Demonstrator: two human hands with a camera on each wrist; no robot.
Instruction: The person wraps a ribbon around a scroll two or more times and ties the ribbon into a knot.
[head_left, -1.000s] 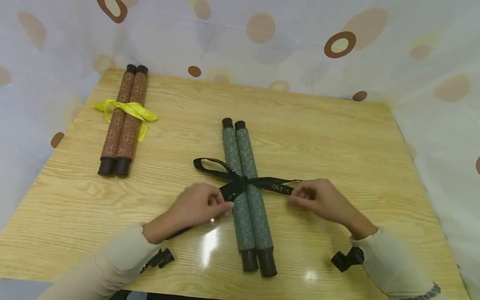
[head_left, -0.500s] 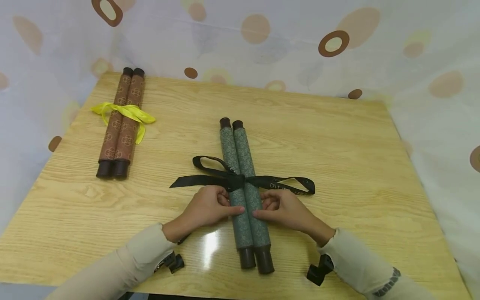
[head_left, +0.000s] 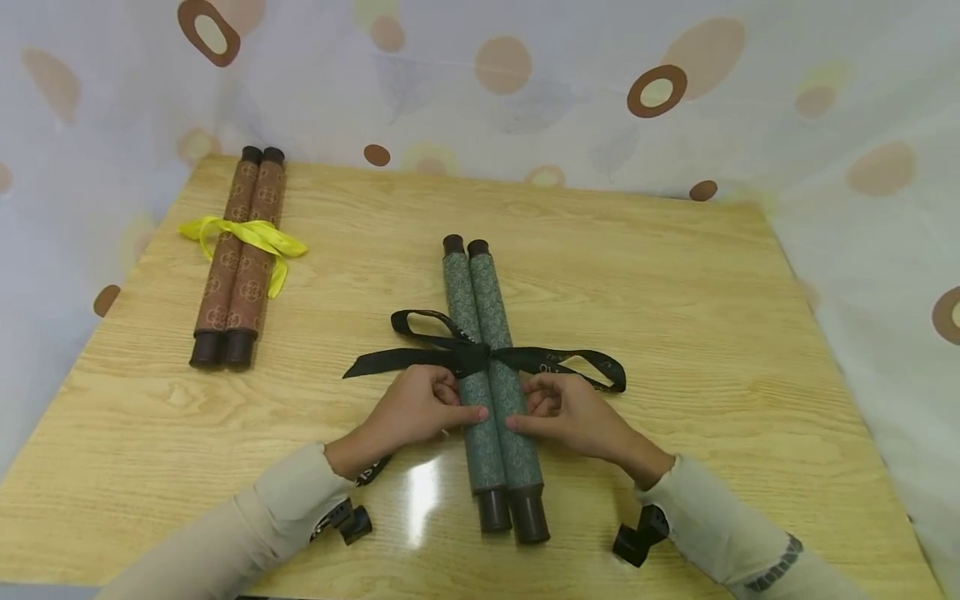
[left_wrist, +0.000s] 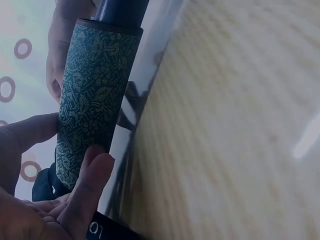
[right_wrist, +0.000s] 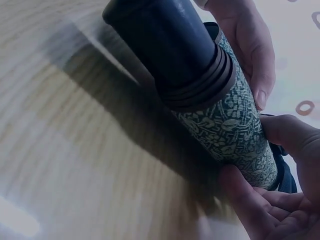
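A green patterned scroll (head_left: pixel 486 458), made of two rolls side by side with dark end caps, lies near the table's middle. A black printed ribbon (head_left: pixel 471 358) is tied round it in a bow, with loops out to both sides. My left hand (head_left: pixel 420 406) grips the left roll just below the knot, thumb on top. From the other side my right hand (head_left: pixel 573 414) holds the right roll the same way. In the left wrist view, thumb and fingers lie on both sides of the green roll (left_wrist: pixel 100 80). A dark end cap (right_wrist: pixel 165 40) fills the right wrist view's top.
A second scroll (head_left: pixel 247 292), brown with a flower pattern and tied with a yellow ribbon (head_left: pixel 262 237), lies at the back left of the wooden table (head_left: pixel 675 292). A spotted white cloth (head_left: pixel 570 125) hangs behind the table.
Both hands have let go of the black ribbon and moved inward onto the two green rolls. The ribbon's left tail and right loop now lie free. The last half second shows little movement.
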